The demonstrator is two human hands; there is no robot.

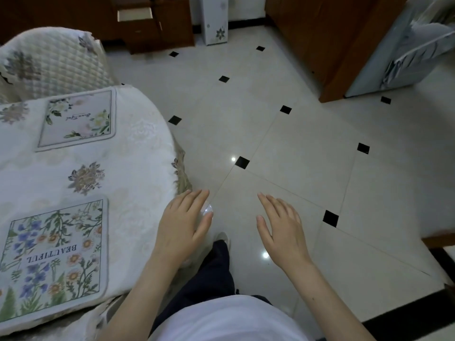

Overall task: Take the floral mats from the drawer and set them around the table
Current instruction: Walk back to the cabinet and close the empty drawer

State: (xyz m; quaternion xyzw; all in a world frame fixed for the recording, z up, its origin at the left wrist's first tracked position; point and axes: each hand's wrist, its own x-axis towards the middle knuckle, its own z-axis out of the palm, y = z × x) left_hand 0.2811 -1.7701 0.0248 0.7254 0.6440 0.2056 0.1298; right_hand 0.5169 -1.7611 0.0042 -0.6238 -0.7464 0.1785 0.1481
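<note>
Two floral mats lie on the round table (138,153), which wears a pale flowered cloth. The near mat (55,257) shows blue and orange flowers and the word BEAUTIFUL. The far mat (77,118) has white flowers on a pale ground. My left hand (183,225) hovers flat just off the table's right edge, fingers straight, holding nothing. My right hand (280,225) is stretched out over the floor, palm down, also empty. An open drawer (134,14) shows in the dark wooden cabinet at the far end of the room.
A chair with a quilted flowered cover (51,61) stands behind the table. A white floral bin (214,23) sits by the far wall. A wooden cabinet (327,45) and a covered appliance (403,45) stand at the right. Tiled floor (283,134) lies ahead.
</note>
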